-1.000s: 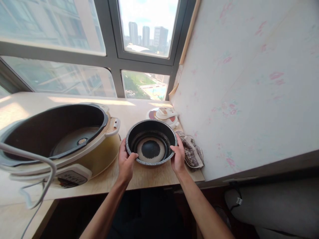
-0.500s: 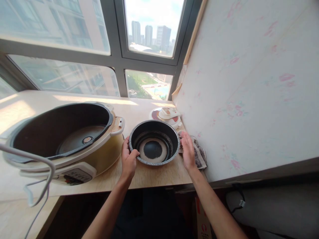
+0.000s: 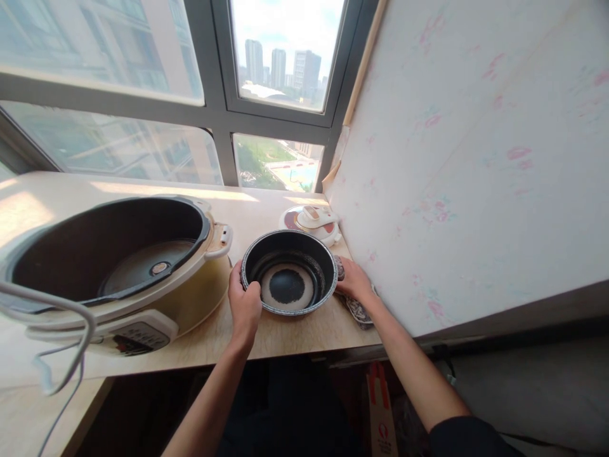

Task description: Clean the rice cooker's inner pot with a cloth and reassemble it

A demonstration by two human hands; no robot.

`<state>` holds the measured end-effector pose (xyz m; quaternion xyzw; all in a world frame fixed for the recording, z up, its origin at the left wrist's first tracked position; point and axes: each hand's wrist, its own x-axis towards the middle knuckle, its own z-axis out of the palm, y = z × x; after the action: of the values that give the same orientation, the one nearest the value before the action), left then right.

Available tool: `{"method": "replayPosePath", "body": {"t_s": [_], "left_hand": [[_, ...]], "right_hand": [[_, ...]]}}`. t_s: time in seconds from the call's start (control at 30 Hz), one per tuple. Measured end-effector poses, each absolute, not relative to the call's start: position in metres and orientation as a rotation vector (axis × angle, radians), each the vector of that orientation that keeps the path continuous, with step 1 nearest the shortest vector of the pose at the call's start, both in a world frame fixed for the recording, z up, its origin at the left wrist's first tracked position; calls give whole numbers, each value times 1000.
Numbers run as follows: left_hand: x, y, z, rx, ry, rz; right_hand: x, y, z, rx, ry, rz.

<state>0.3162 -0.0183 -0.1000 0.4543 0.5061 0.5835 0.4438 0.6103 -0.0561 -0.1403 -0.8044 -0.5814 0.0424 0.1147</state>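
Observation:
A round black inner pot (image 3: 288,285) with a worn, pale ring on its bottom is tilted toward me above the wooden sill. My left hand (image 3: 245,301) grips its left side, thumb over the rim and fingers outside. At the pot's right side, my right hand (image 3: 353,279) is closed on a patterned grey-brown cloth (image 3: 360,311), part of which shows by its fingertips against the pot wall. The rest of the cloth trails on the sill below that hand. To the left stands the lidless electric pressure cooker (image 3: 200,292), its cavity open.
Behind the pot lies a white and red lid (image 3: 311,219) near the wall. A grey cable (image 3: 61,298) loops across the cooker's front left. Flowered wallpaper (image 3: 428,190) bounds the right side, windows the back. A paper bag (image 3: 382,412) stands below the sill.
My right hand has gone from open fingers beside the pot to gripping the cloth, lifting part of it to the pot's side. The left hand keeps its hold. The view has shifted slightly.

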Motion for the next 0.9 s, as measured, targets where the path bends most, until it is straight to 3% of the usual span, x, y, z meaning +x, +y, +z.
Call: {"method": "replayPosePath", "body": {"t_s": [0.27,0.6,0.73,0.9], "left_hand": [[318,-21,-91,1135,1292,1406],[320,-22,-89,1088,1299,1410],[322,-21,-94,1070,1320,1436],[323,-21,-102,1036,1286,1474]], "right_hand": [[591,-82,-128,-2412,-1560,37],[594,-112,-120,-1923,-1023,254],[598,-108,-78,-1688,-684,187],[586,-90,4,-1442,-670,144]]}}
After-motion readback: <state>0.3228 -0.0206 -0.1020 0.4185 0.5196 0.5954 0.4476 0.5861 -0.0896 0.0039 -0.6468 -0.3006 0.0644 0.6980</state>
